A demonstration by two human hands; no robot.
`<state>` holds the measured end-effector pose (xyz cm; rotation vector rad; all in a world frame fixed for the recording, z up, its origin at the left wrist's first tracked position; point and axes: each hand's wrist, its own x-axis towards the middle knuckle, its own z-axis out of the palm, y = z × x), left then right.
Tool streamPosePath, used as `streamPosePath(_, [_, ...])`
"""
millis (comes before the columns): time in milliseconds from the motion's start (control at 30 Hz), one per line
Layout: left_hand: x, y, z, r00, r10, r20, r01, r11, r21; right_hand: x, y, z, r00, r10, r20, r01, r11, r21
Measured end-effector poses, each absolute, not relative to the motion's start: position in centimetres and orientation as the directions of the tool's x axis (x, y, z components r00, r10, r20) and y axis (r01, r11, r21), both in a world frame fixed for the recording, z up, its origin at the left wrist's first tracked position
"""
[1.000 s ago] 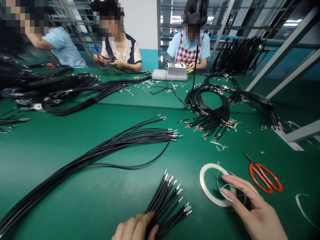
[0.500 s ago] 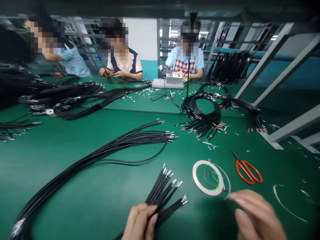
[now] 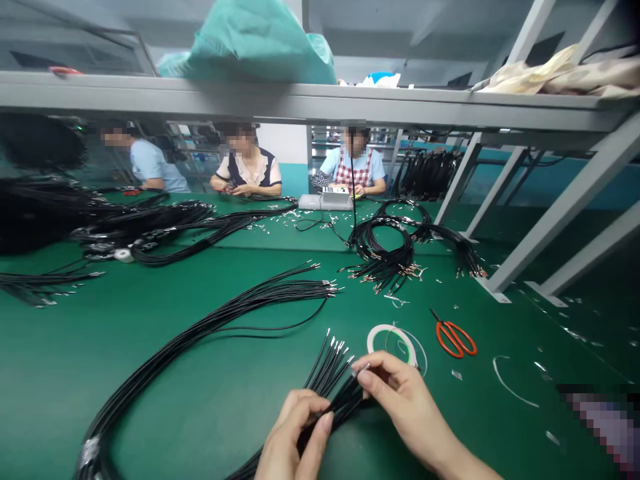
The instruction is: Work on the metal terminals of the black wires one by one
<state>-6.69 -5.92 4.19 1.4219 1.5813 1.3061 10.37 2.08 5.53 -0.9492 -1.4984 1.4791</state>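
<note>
A bundle of black cables (image 3: 320, 373) with bare silvery ends fans out at the front middle of the green table. My left hand (image 3: 297, 433) is closed around this bundle a short way below the ends. At the tips of the cables on the right side, my right hand (image 3: 395, 393) pinches with thumb and fingers, covering some of the ends. Just behind my right hand lies a white tape roll (image 3: 383, 333) with a green inner ring, partly hidden by the fingers. Orange-handled scissors (image 3: 455, 339) rest to the right of it.
A long cable bundle (image 3: 200, 333) curves across the left. Coiled cables (image 3: 385, 243) lie farther back, and a dark cable heap (image 3: 45, 213) fills the far left. Grey metal posts (image 3: 540, 220) hold an overhead shelf (image 3: 425, 110). Several people sit across the table (image 3: 200, 393).
My right hand has moved left from beside the tape roll onto the cable ends. The left hand still grips the bundle. The camera view has tilted upward, showing the shelf.
</note>
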Motion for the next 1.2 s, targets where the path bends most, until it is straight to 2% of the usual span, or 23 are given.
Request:
streamPosePath(67, [-6.9,-5.2,5.1,-0.105,0.992,0.071,0.305,-0.036,0.952,10.1,2.3,5.9,-0.405,0.914,0.038,-0.050,0.020,-0.999])
streamPosePath(200, [-6.9,-3.3,6.6,-0.052,0.993,-0.104,0.159,0.111,0.981,9.4,2.5,5.7,-0.358,0.933,0.032,-0.102,-0.005,-0.995])
streamPosePath(433, [-7.3,-1.9,5.9,0.025,0.974,-0.223,-0.149,0.224,0.963,9.4,2.3,4.3,-0.311,0.950,0.013,-0.164,-0.040,-0.986])
streamPosePath(533, [-7.3,-1.9,5.4,0.052,0.968,-0.245,-0.215,0.250,0.944,9.5,2.0,3.8,-0.270,0.962,0.030,-0.113,0.000,-0.994])
streamPosePath(700, [-6.9,-1.7,4.9,-0.055,0.969,-0.242,-0.127,0.233,0.964,9.6,1.1,3.0,-0.086,0.966,0.242,0.128,0.252,-0.959])
streamPosePath(767, [-6.7,-1.8,4.5,-0.138,0.979,-0.147,-0.008,0.147,0.989,9.7,0.7,3.0,-0.086,0.951,0.298,0.184,0.309,-0.933])
streamPosePath(867, [-6.2,-2.3,3.8,-0.197,0.968,0.156,0.266,-0.100,0.959,9.6,0.5,3.2,-0.126,0.941,0.314,0.189,0.334,-0.924])
streamPosePath(967, [-5.7,-2.8,3.2,-0.128,0.868,0.479,0.497,-0.362,0.788,9.0,0.5,3.4,-0.121,0.954,0.274,0.164,0.291,-0.942])
streamPosePath(1033, [-5.5,-3.1,2.9,-0.057,0.776,0.628,0.597,-0.477,0.645,8.6,0.6,3.5,-0.080,0.968,0.239,0.125,0.248,-0.961])
streamPosePath(1133, [-5.4,-3.3,2.5,0.036,0.685,0.728,0.690,-0.544,0.478,8.4,0.8,3.6,-0.060,0.985,0.161,0.072,0.165,-0.984])
streamPosePath(1200, [-5.3,-3.4,2.4,0.076,0.663,0.744,0.725,-0.549,0.416,8.6,1.0,3.7,-0.086,0.985,0.148,0.117,0.157,-0.981])
